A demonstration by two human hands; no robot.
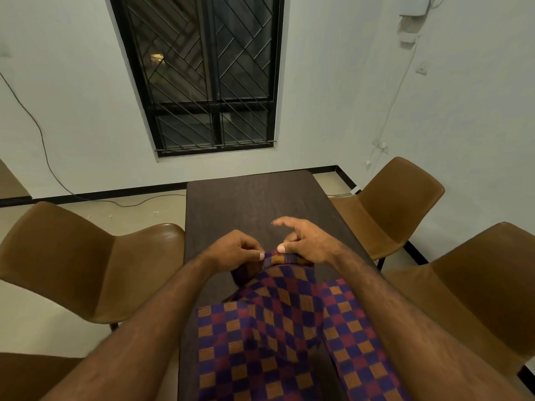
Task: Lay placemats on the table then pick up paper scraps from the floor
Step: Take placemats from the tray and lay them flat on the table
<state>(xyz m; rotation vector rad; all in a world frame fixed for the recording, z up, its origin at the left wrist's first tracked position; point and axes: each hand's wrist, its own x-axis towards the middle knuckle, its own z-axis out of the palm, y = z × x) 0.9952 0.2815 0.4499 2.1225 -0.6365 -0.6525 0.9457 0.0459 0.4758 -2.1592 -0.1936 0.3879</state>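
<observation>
Left hand [234, 250] and right hand [307, 244], side by side, pinch the far edge of the placemat [278, 328], whose length runs near-to-far along the table [254, 204].

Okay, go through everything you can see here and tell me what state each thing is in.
placemat: rumpled, not yet laid flat
left hand: pinches placemat's far edge
right hand: pinches same edge, outer fingers loose
table: placemat lies over its near part
chairs: standing upright beside the table
</observation>
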